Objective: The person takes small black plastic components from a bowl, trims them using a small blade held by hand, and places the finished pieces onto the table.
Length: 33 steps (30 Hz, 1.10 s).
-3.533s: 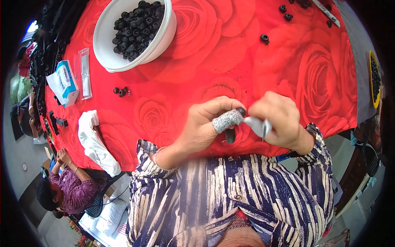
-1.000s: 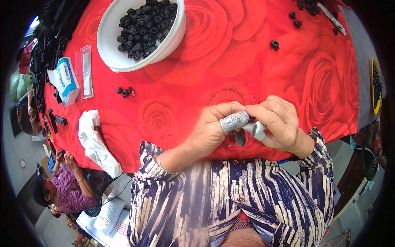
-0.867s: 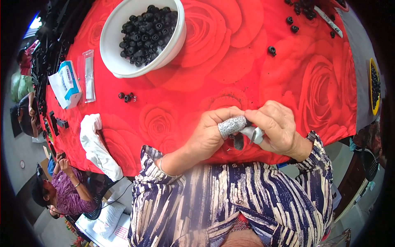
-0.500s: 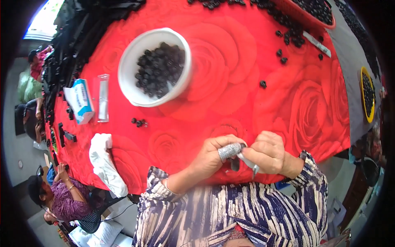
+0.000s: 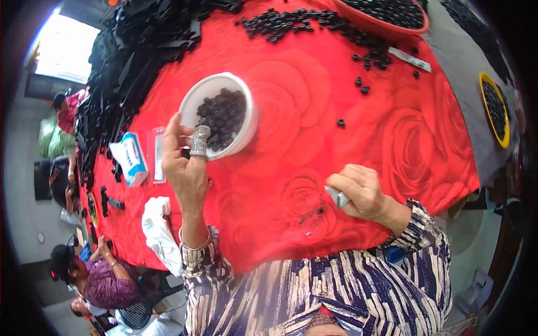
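My left hand (image 5: 188, 168) is raised at the near left rim of a white plastic bowl (image 5: 250, 120), its fingers apart. Silvery tape (image 5: 199, 141) wraps its thumb, which points toward the bowl. A dark spot shows between thumb and fingers; I cannot tell whether it is a loose piece. Many small round black parts (image 5: 227, 115) lie inside the bowl. To the right, my right hand (image 5: 361, 190) is closed round a small flat grey blade (image 5: 338, 197), its tip sticking out toward the left. Black crumbs and a small black bit (image 5: 320, 211) lie on the red cloth nearby.
Black strips (image 5: 123, 73) are heaped at the far left. Near them are a tissue pack (image 5: 133, 159), a clear sleeve (image 5: 159, 157) and a white cloth (image 5: 159, 227). Black parts (image 5: 280, 25) and a red basin (image 5: 386, 27) stand far off. A person (image 5: 106, 280) sits left.
My left hand has parted from the right and swung left to the bowl, its fingers spreading. My right hand keeps the blade. The black piece formerly between my hands is no longer there. The view has shifted.
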Available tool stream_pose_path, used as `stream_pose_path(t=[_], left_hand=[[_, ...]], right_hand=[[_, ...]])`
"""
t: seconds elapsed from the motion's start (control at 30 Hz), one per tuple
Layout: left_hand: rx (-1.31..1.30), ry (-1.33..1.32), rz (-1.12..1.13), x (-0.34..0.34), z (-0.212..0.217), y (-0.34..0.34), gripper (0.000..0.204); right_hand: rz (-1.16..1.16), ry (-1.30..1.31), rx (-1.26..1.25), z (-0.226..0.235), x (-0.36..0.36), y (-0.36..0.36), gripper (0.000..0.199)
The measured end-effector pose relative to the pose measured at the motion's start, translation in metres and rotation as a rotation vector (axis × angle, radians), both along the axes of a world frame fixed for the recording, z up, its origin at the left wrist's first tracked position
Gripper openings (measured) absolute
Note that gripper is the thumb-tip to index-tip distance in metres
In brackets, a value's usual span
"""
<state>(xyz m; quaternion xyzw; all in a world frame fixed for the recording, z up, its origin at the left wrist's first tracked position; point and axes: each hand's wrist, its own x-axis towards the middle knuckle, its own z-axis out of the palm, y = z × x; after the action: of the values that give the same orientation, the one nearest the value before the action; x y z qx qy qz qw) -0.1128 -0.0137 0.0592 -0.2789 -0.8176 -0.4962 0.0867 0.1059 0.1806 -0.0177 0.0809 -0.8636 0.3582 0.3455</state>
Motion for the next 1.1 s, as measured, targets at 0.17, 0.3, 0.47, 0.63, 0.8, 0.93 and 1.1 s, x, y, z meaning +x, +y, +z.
stream_pose_path(t=[0.17, 0.3, 0.47, 0.63, 0.8, 0.93, 1.1], left_hand=[[-0.169, 0.302, -0.392, 0.029, -0.012, 0.046, 0.023], [-0.217, 0.079, -0.606, 0.059, -0.041, 0.108, 0.021], [-0.287, 0.105, -0.651, 0.059, -0.075, 0.154, 0.021], [-0.354, 0.171, -0.610, 0.063, -0.071, 0.156, 0.021], [-0.034, -0.753, -0.637, 0.067, -0.050, 0.098, 0.021], [0.289, -1.363, -0.613, 0.078, -0.050, 0.052, 0.025], [0.497, -1.491, -0.686, 0.091, -0.062, 0.031, 0.026]], right_hand=[[-0.052, 0.006, -0.014, -0.005, 0.004, 0.002, 0.023], [-0.078, 0.008, 0.027, -0.005, 0.005, 0.003, 0.023], [-0.102, 0.032, 0.008, -0.005, 0.003, 0.009, 0.024], [-0.073, 0.011, 0.031, -0.001, 0.005, 0.014, 0.029], [-0.069, 0.027, -0.059, -0.005, 0.005, 0.014, 0.032], [-0.042, -0.019, -0.078, -0.003, 0.005, 0.010, 0.031], [0.021, -0.080, -0.124, 0.004, 0.004, 0.007, 0.032]])
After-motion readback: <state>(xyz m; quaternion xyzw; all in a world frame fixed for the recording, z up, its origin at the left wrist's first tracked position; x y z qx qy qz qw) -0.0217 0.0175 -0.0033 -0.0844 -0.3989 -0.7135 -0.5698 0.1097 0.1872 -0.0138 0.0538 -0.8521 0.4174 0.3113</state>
